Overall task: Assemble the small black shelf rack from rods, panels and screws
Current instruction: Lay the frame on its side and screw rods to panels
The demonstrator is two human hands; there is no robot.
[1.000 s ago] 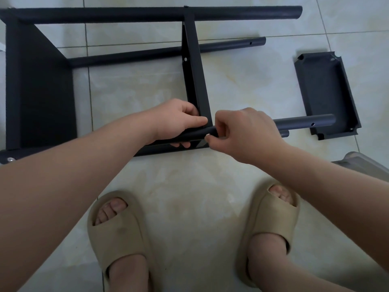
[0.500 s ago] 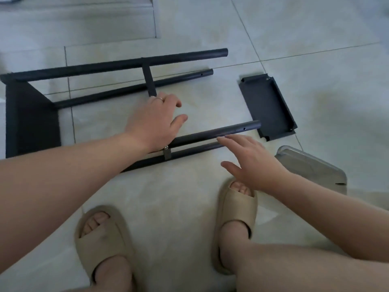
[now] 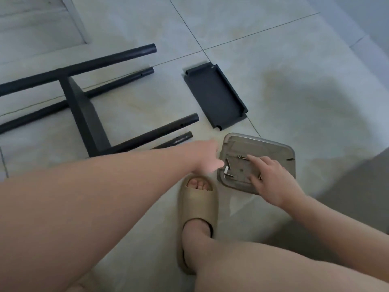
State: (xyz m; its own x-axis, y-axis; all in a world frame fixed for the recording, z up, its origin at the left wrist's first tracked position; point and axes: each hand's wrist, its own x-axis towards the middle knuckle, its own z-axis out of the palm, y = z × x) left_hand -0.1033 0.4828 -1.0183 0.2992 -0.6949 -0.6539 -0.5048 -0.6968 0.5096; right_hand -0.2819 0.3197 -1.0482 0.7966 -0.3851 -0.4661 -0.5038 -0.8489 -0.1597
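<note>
Shelf rack (image 3: 84, 114), partly assembled, head view. It lies on its side on the floor (image 3: 284, 49) at the left of the frame. Four black rods (image 3: 105, 60) run roughly parallel from the left edge toward the centre, joined by one black panel (image 3: 83, 102) set crosswise between them. The rods' free ends point right, with small holes showing near their tips.

A second, loose panel (image 3: 214, 95) lies flat on the tiles, open side up, just right of the rod ends and apart from them.

Just below that panel sits a shallow grey tray (image 3: 280, 145) with rounded corners. It holds several small screws (image 3: 228, 164) and a pale bent metal piece (image 3: 226, 172).

The right hand (image 3: 271, 182) rests in the tray with its fingers spread and fairly straight. Its index fingertip (image 3: 249, 157) is at one screw, and the hand grips nothing.

The left hand (image 3: 207, 159) is blurred. It reaches toward the tray's left rim with fingers loosely extended, and nothing shows in its grasp.

A foot in a beige slipper (image 3: 196, 207) stands just below and to the left of the tray.

The floor is pale glossy tile with thin dark grout lines and faint brownish mottling. A light threshold strip (image 3: 76, 20) crosses the upper left, and a paler band (image 3: 362, 34) borders the upper right.
</note>
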